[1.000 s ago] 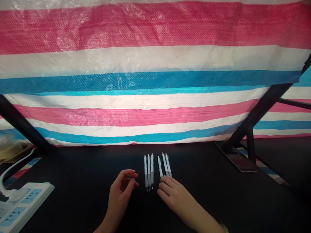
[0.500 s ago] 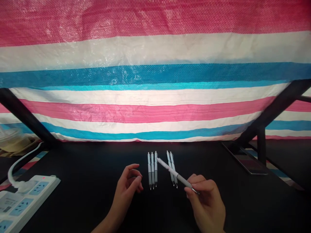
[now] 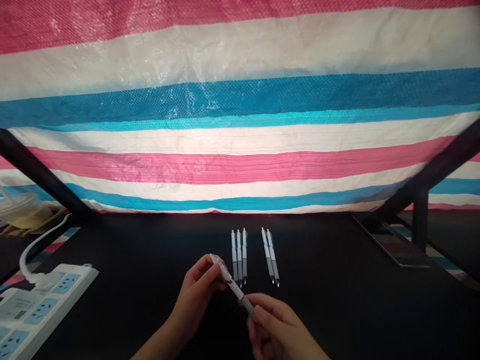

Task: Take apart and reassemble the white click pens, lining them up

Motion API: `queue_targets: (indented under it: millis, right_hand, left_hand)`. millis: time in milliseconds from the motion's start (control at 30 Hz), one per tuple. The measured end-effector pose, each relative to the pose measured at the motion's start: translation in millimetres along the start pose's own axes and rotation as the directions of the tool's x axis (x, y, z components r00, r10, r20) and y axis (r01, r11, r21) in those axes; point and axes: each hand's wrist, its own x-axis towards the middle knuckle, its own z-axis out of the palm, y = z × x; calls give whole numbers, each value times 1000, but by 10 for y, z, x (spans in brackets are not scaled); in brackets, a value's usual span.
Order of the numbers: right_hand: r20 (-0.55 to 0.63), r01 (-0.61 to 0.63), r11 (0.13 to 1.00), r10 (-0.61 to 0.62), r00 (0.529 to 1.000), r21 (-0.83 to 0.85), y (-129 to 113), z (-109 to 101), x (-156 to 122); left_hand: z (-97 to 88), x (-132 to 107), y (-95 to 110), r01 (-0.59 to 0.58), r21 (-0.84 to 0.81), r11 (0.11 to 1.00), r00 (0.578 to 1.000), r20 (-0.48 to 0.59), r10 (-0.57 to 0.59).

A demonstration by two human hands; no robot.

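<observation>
A white pen with a grey grip (image 3: 235, 290) slants between my two hands above the black table. My left hand (image 3: 200, 282) pinches its upper, clip end between thumb and fingers. Around the grey lower part, the fingers of my right hand (image 3: 275, 322) are closed, and they hide the tip. Just beyond my hands, a group of three similar pens (image 3: 239, 255) lies side by side, tips toward me. To their right lies a pair of the same pens (image 3: 270, 256), slightly tilted.
On the left stands a white power strip (image 3: 48, 305) with a plugged-in cable (image 3: 26, 257). A dark phone or tablet (image 3: 392, 242) lies at the right by a black frame bar (image 3: 431, 172). A striped plastic sheet (image 3: 240, 140) hangs behind the table (image 3: 150, 260).
My right hand has brought the pen left and down. My left hand has closed on its upper end. The view has shifted slightly; the pens on the table lie as before.
</observation>
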Motion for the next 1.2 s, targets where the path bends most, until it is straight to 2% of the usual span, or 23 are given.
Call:
queue_targets:
  millis: [67, 167, 233, 333, 400, 500, 567, 700, 833, 967, 1133, 1200]
  right_hand:
    - [14, -89, 996, 89, 996, -5, 6, -5, 3]
    - [-44, -115, 985, 110, 993, -127, -7, 11, -11]
    - [-122, -90, 961, 59, 991, -262, -29, 29, -27]
    - [-210, -10, 904, -88, 974, -427, -63, 58, -55]
    - [-177, -19, 924, -53, 983, -383, -77, 74, -71]
    - [-94, -174, 974, 162, 982, -143, -74, 84, -78]
    - [-81, -217, 975, 214, 974, -39, -61, 77, -66]
    - [-12, -214, 977, 214, 977, 21, -42, 35, -27]
    - [24, -267, 963, 267, 963, -24, -46, 1, -14]
    - [62, -199, 980, 198, 978, 10, -55, 1, -27]
    - [52, -247, 969, 246, 968, 19, -59, 15, -45]
    - [54, -228, 974, 227, 972, 10, -64, 17, -53]
  left_hand:
    - [8, -9, -5, -6, 29, 1000, 1000, -7, 6]
    - [6, -29, -43, -59, 103, 993, 998, -26, 62]
    - [1, -43, -78, -100, 141, 985, 993, -51, 108]
    - [5, -64, -122, -114, 149, 982, 985, -108, 131]
    - [15, -70, -138, -101, 106, 989, 982, -150, 117]
    - [33, -64, -140, -75, 9, 997, 980, -184, 75]
    - [41, -57, -134, -66, -33, 997, 980, -190, 59]
    - [43, -61, -131, -63, -58, 996, 979, -197, 51]
    - [31, -80, -151, -53, -65, 996, 981, -191, 40]
    - [18, -76, -173, -43, -87, 995, 978, -207, 24]
    - [10, -70, -186, -73, -96, 993, 975, -218, 51]
    - [6, -73, -188, -79, -98, 992, 976, -212, 57]
